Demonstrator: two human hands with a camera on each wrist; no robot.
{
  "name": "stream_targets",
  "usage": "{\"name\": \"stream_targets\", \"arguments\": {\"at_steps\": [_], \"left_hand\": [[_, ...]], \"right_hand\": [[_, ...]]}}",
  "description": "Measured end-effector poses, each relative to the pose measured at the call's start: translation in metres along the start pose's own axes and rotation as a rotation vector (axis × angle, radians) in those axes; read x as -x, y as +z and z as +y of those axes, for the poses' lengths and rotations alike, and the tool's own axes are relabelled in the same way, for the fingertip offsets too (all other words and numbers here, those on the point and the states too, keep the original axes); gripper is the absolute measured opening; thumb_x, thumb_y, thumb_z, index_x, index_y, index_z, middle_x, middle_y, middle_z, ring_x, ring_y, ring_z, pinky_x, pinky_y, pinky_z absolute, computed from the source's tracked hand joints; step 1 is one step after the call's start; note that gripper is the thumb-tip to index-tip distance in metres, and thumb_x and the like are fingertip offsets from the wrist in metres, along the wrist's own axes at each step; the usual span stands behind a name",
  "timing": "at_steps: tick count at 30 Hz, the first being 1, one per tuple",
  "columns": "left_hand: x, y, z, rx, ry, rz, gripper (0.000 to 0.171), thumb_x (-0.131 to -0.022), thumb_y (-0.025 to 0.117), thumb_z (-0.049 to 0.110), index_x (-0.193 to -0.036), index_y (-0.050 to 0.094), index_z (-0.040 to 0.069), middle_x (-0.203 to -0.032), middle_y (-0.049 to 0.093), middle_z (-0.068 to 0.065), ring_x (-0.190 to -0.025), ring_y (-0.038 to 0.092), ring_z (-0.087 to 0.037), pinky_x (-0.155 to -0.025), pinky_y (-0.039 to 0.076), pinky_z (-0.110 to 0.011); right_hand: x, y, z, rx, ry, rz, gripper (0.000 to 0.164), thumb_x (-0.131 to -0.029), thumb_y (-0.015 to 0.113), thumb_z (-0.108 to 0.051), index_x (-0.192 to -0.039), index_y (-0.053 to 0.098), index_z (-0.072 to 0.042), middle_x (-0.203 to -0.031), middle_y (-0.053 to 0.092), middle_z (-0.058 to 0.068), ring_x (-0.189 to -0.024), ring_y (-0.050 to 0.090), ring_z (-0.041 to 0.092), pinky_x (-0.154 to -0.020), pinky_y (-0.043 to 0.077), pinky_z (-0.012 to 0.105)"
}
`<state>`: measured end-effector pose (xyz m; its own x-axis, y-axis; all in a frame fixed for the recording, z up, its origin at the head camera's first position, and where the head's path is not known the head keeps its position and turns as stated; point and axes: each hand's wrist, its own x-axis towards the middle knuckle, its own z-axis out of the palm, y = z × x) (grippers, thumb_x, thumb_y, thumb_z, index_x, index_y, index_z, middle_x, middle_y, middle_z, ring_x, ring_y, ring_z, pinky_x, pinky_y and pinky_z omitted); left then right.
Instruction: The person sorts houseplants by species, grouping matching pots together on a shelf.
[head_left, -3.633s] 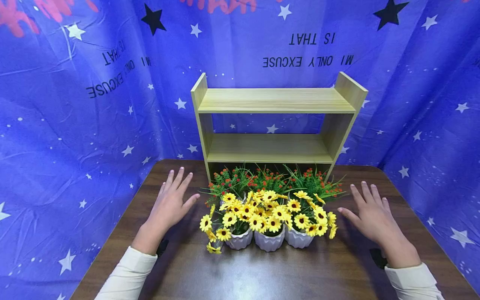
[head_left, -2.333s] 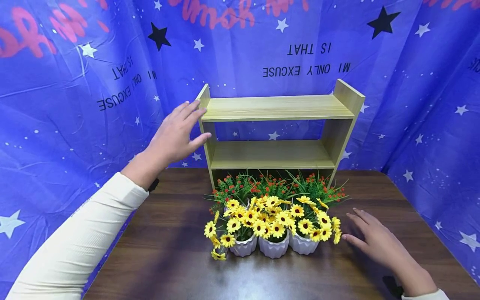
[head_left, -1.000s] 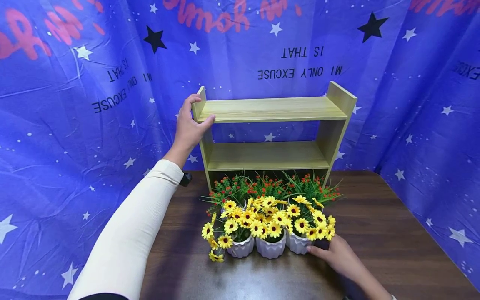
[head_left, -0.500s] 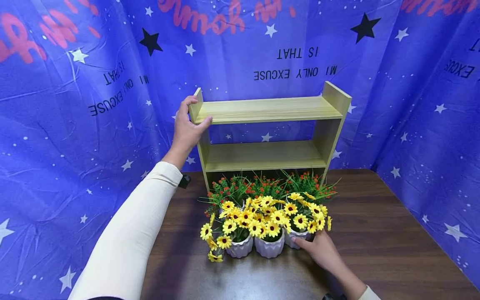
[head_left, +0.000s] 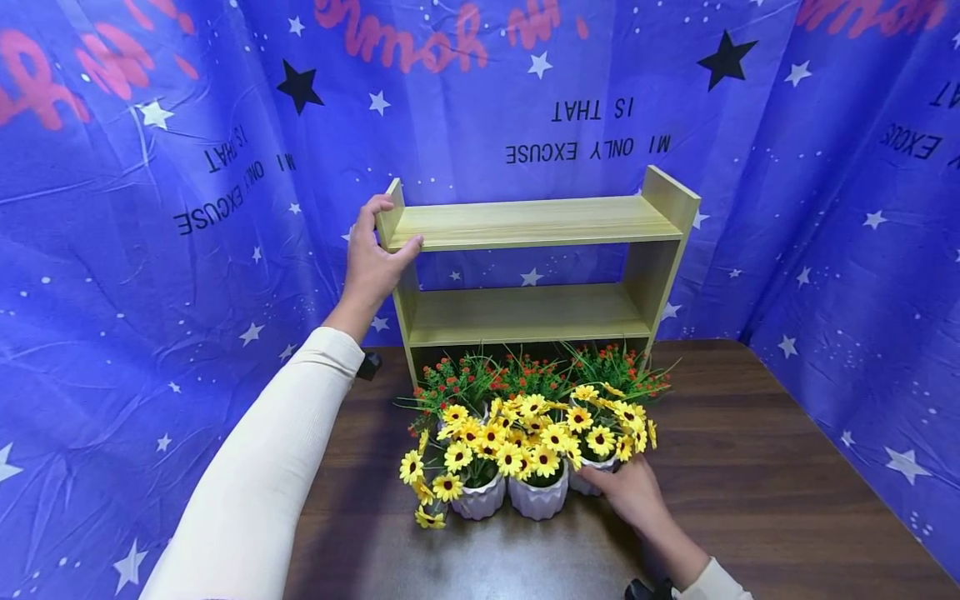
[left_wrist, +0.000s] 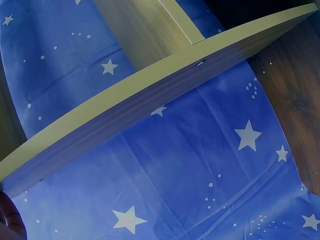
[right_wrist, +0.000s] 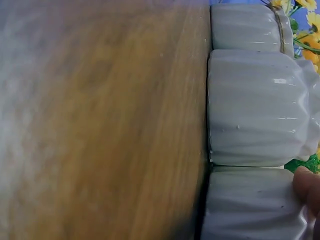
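Curtained-off tabletop booth; kind of room beyond it can't be told. Creased blue fabric (head_left: 90,350) hangs behind and on both sides like cloth walls, printed with stars and upside-down lettering (head_left: 588,152). Brown wood-grain table (head_left: 772,500) sits between. Small light-wood shelf unit (head_left: 528,310) and white pots of flowers (head_left: 538,502) on it: home-style decor, makeshift set look.

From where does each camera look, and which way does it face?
Head: on the head, faces forward and down at the pale wooden shelf and glossy white fluted pots; left grip, right grip and cream sleeves show.
Left wrist: on the wrist, faces the shelf's side panel; fingers show at lower left.
Right wrist: on the wrist, faces the pots; a fingertip shows.
Head and right wrist share the pots.
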<state>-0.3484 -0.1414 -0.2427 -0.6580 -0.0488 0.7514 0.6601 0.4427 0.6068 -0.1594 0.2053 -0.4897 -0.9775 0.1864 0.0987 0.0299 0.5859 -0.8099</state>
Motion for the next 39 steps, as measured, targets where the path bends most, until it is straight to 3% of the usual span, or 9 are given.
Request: {"name": "stream_targets", "arguments": {"at_steps": [6,13,16,19,23,30,39], "left_hand": [[0.001,-0.003,0.001,-0.001,-0.001,0.001,0.057,-0.077,0.082,0.012,-0.124,0.050,0.006,-0.145,0.049,-0.002,-0.129,0.044,-0.019,-0.107,0.031,-0.030],[0.001,-0.006,-0.002,-0.008,0.019,0.016,0.055,-0.077,0.081,0.011,-0.123,0.050,0.005,-0.145,0.050,-0.002,-0.130,0.043,-0.017,-0.108,0.029,-0.029],[0.001,-0.007,-0.002,-0.013,0.014,0.015,0.056,-0.078,0.081,0.012,-0.123,0.050,0.006,-0.145,0.050,0.000,-0.130,0.043,-0.017,-0.108,0.030,-0.029],[0.002,-0.007,-0.002,-0.015,0.003,0.012,0.056,-0.078,0.081,0.012,-0.124,0.050,0.006,-0.145,0.049,-0.001,-0.130,0.044,-0.017,-0.108,0.030,-0.030],[0.003,-0.006,-0.003,-0.019,-0.012,0.010,0.056,-0.078,0.081,0.013,-0.124,0.050,0.008,-0.146,0.049,0.000,-0.129,0.044,-0.019,-0.107,0.031,-0.032],[0.001,-0.002,-0.005,0.001,0.010,0.025,0.056,-0.078,0.081,0.012,-0.124,0.050,0.007,-0.145,0.050,-0.001,-0.128,0.044,-0.021,-0.106,0.031,-0.032],[0.001,0.001,-0.005,0.026,0.002,0.013,0.057,-0.079,0.081,0.011,-0.125,0.049,0.005,-0.146,0.049,-0.004,-0.129,0.045,-0.018,-0.107,0.030,-0.031]], "right_hand": [[0.001,-0.011,-0.010,-0.061,0.080,0.012,0.098,-0.074,0.086,-0.039,-0.145,0.034,0.004,-0.139,0.048,0.033,-0.126,0.047,0.047,-0.104,0.037,0.056],[0.000,-0.038,-0.039,-0.101,0.066,0.039,0.109,-0.074,0.086,-0.045,-0.152,0.024,0.001,-0.147,0.040,0.031,-0.134,0.038,0.044,-0.108,0.032,0.055],[-0.001,-0.051,-0.054,-0.124,0.052,0.055,0.104,-0.076,0.085,-0.043,-0.149,0.026,0.002,-0.142,0.046,0.029,-0.131,0.043,0.038,-0.105,0.036,0.051],[-0.004,-0.062,-0.069,-0.153,0.023,0.080,0.096,-0.078,0.084,-0.039,-0.146,0.029,0.001,-0.132,0.056,0.028,-0.121,0.052,0.033,-0.094,0.045,0.033],[-0.009,-0.075,-0.085,-0.203,-0.049,0.128,0.085,-0.081,0.083,-0.031,-0.143,0.034,-0.001,-0.126,0.060,0.026,-0.112,0.058,0.029,-0.078,0.046,0.014],[-0.026,-0.099,-0.113,-0.286,-0.210,0.213,0.073,-0.084,0.081,-0.021,-0.143,0.040,-0.005,-0.128,0.058,0.016,-0.104,0.058,0.010,-0.076,0.049,0.015],[-0.052,-0.126,-0.146,-0.400,-0.332,0.290,0.061,-0.082,0.082,-0.012,-0.134,0.051,-0.012,-0.119,0.063,0.006,-0.104,0.061,0.014,-0.076,0.052,0.019]]}}
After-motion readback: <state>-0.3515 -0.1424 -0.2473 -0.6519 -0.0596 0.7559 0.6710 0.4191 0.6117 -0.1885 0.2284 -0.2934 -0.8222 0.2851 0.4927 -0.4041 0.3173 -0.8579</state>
